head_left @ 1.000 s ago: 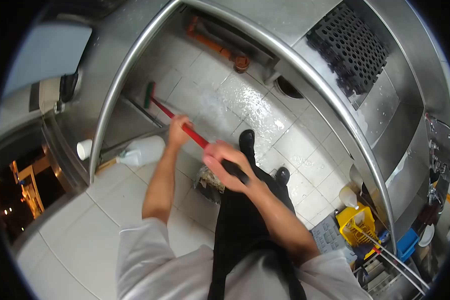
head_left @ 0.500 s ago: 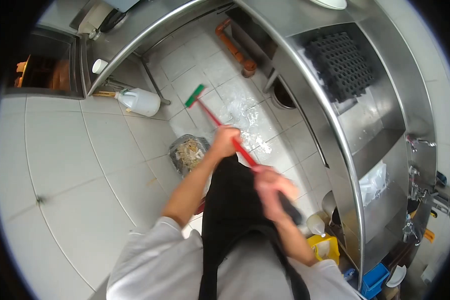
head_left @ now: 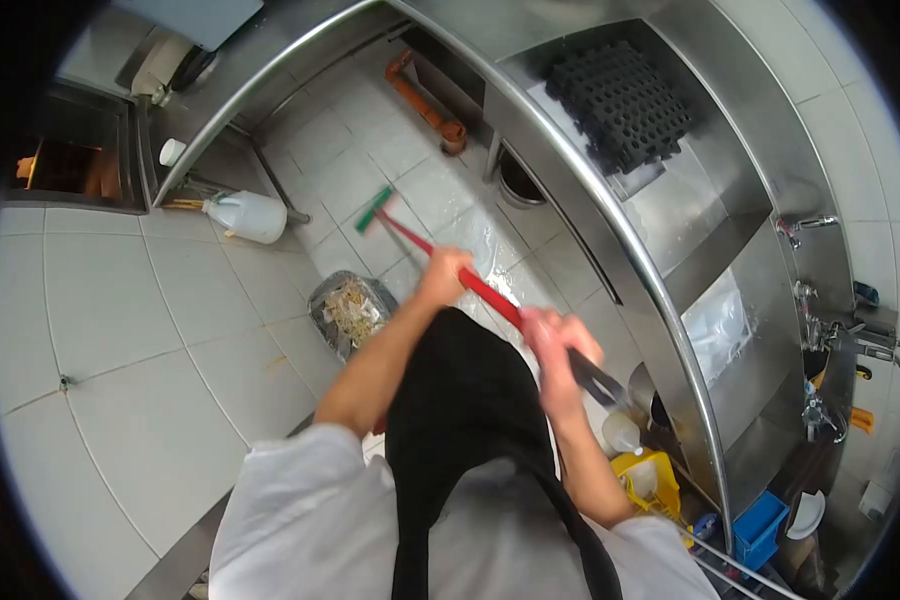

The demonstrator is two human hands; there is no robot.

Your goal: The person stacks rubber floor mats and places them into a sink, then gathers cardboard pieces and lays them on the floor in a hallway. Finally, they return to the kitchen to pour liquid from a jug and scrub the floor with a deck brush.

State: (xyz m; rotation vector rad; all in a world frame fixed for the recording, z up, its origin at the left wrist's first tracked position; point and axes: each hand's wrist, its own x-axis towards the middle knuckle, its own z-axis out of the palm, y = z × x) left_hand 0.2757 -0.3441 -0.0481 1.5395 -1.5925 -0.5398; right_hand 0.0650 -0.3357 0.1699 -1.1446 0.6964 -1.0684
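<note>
My left hand (head_left: 444, 279) is wrapped round the middle of the red handle of a long-handled floor brush (head_left: 493, 299). Nearer my body, my right hand (head_left: 562, 345) grips the same handle close to its dark end. The narrow green brush head (head_left: 374, 210), a little blurred, is down at the wet tiled floor (head_left: 448, 200). Suds and water gleam on the tiles to the right of the handle. Left of my left forearm stands a grey plastic-lined tub (head_left: 382, 297) holding food scraps (head_left: 350, 313).
A steel sink counter (head_left: 610, 190) with a tubular rail runs along the right, bearing a black perforated mat (head_left: 620, 105). Orange pipe (head_left: 417, 98), steel pot (head_left: 520, 182) and white jug (head_left: 247, 217) stand low around the floor. A yellow bucket (head_left: 660, 480) is near my right elbow.
The brush head has shifted slightly left and back toward me. Both hands keep their hold, and the dark handle end shows more clearly. The whole view has swung a little.
</note>
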